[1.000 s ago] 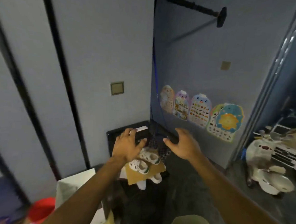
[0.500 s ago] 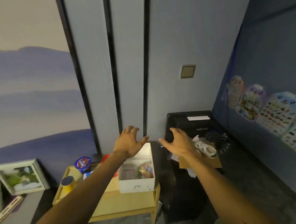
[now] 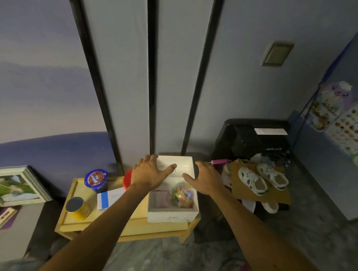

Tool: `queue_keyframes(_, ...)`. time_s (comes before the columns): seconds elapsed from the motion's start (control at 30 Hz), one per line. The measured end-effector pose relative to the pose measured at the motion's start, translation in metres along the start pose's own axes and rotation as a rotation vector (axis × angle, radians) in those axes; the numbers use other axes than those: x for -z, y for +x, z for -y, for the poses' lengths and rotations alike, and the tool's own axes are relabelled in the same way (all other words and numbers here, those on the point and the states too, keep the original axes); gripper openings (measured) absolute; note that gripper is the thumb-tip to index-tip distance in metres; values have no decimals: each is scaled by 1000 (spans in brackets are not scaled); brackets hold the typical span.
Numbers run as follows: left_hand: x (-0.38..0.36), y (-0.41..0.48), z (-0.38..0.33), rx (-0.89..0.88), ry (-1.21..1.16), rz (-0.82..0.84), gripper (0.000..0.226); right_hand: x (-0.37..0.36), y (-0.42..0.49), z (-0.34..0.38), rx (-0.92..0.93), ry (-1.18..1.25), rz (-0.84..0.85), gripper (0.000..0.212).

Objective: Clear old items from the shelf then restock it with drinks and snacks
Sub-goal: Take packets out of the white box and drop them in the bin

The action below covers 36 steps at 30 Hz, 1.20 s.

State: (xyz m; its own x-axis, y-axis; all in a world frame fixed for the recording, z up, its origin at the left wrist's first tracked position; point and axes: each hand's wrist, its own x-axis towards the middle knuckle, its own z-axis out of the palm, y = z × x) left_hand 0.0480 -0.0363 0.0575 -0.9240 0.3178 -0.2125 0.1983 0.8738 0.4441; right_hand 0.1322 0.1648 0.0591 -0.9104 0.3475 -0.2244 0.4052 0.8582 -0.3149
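White foam box, open-topped, holds colourful packets; stands at the right end of the low wooden shelf. Left hand and right hand are spread wide over it, gripping nothing. Black appliance, far right, is lettered "AUX".

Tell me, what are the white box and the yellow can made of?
The white box looks like foam, maybe styrofoam: thick, matte, chalky walls. The yellow can seems to be metal, with a glossy printed side and a dull grey flat lid.
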Motion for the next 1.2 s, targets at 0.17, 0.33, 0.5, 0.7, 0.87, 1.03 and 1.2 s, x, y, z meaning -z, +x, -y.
queue_keyframes(0.17, -54, 34, 28, 108, 7, 50, 110, -55, 69, -19, 18, 35, 125, 86)
queue_keyframes(0.33, -109, 61, 48, 284, -11, 98, 112, -96, 117, -29, 111, 0, 264, 81)
queue_keyframes(0.5, -138, 56, 41, 287, -47, 97, 105, -106, 116, -34, 132, -25, 292, 80)
queue_keyframes(0.7, -203, 78, 40, 470, -179, 160, 93, -162, 157, -56, 254, -196, 427, 69)
queue_keyframes(0.87, -241, 100, 50, 586, -84, 287, 78, -202, 181, -61, 336, -344, 499, 73)
queue_keyframes(1.03, -255, 118, 51, 628, -96, 222, 57, -224, 184, -60, 298, -492, 524, 69)
queue_keyframes(1.2, -258, 122, 58, 535, -38, 282, 69, -233, 174, -59, 267, -487, 524, 76)
